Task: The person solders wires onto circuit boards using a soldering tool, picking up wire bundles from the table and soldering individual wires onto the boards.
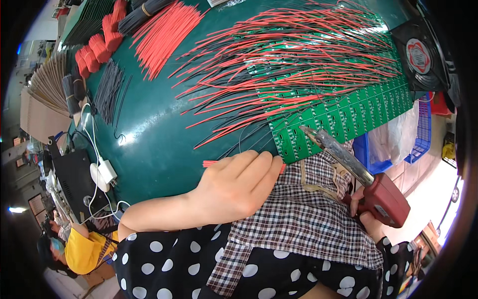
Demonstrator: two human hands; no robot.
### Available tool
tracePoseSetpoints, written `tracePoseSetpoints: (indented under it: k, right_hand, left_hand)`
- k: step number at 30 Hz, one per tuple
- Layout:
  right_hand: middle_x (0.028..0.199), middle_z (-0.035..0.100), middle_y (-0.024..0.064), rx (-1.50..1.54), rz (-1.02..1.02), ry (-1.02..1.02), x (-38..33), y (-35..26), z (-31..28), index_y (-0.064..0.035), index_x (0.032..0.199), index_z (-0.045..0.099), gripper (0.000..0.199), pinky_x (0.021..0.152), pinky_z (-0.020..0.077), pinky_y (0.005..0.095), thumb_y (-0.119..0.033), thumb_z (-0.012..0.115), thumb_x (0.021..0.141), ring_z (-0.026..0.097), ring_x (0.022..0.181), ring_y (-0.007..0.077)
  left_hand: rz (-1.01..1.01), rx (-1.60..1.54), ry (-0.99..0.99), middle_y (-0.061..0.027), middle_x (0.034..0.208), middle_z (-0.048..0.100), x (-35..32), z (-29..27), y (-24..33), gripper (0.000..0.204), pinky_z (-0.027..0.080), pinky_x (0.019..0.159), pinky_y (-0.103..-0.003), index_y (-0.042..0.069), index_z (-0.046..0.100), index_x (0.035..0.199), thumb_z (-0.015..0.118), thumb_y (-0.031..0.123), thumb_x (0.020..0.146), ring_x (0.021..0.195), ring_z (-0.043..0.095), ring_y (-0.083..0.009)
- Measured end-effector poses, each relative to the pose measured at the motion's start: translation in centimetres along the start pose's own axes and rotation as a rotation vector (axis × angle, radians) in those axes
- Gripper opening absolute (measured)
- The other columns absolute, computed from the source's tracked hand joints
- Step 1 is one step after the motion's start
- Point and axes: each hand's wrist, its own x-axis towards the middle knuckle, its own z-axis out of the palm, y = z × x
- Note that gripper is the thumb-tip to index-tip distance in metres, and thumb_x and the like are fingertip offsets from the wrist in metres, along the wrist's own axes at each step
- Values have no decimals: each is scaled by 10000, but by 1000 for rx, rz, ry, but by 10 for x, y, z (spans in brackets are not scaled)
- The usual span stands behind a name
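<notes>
We have the left hand curled at the near edge of the dark green bench, fingers closed over a red wire whose end pokes out to the left of the knuckles. The right hand is wrapped tight round the red grip of a soldering iron, its metal tip raised and pointing at the near left corner of the green circuit boards.

The boards lie in a long row running to the far right, each already trailing red and black wires that fan out to the left across the bench.

What worries us most is that hot tip. It hangs just above the checked apron on our lap and close to our left fingers, so a small drop of the wrist could scorch cloth or skin. The wire in the left hand is thin and mostly hidden (we cannot tell how firmly it is pinched), and if it slips the iron may land on the wrong pad. The tip could also brush a neighbouring wire and melt its coating.
</notes>
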Motion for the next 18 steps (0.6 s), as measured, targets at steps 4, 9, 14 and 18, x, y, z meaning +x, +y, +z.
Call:
tracePoseSetpoints:
  k: [4, 9, 14, 18]
  right_hand:
    - [862, 532, 75, -182, 71, -71, 5, -14, 10, 40, 1087, 495, 586, 556, 408, 253, -438, 687, 807, 517, 610, 138]
    - [898, 528, 77, -180, 105, -17, 9, -17, 16, 45, 1071, 496, 645, 531, 397, 248, -501, 694, 791, 510, 597, 133]
    - [864, 543, 77, -187, 163, -42, 5, -18, 13, 46, 1054, 508, 641, 520, 387, 238, -501, 702, 783, 509, 592, 123]
    - [861, 566, 85, -57, 110, -6, 0, -11, 8, 45, 1146, 511, 625, 582, 406, 255, -384, 762, 767, 530, 654, 132]
  left_hand:
    - [6, 223, 42, -147, 944, 658, 4, 3, -6, 240, 500, 536, -243, -38, 654, 899, 700, 58, 684, 645, 625, -193]
    - [-71, 293, 55, -155, 970, 661, 6, -1, -15, 216, 496, 532, -241, -22, 656, 883, 704, 61, 689, 636, 619, -187]
    - [-85, 271, 46, -146, 982, 666, 6, -3, -19, 203, 509, 550, -256, 0, 662, 897, 688, 28, 698, 690, 639, -204]
    - [-230, 11, 17, -145, 966, 676, 15, -34, -32, 200, 535, 709, -294, 19, 667, 922, 629, -58, 741, 836, 671, -274]
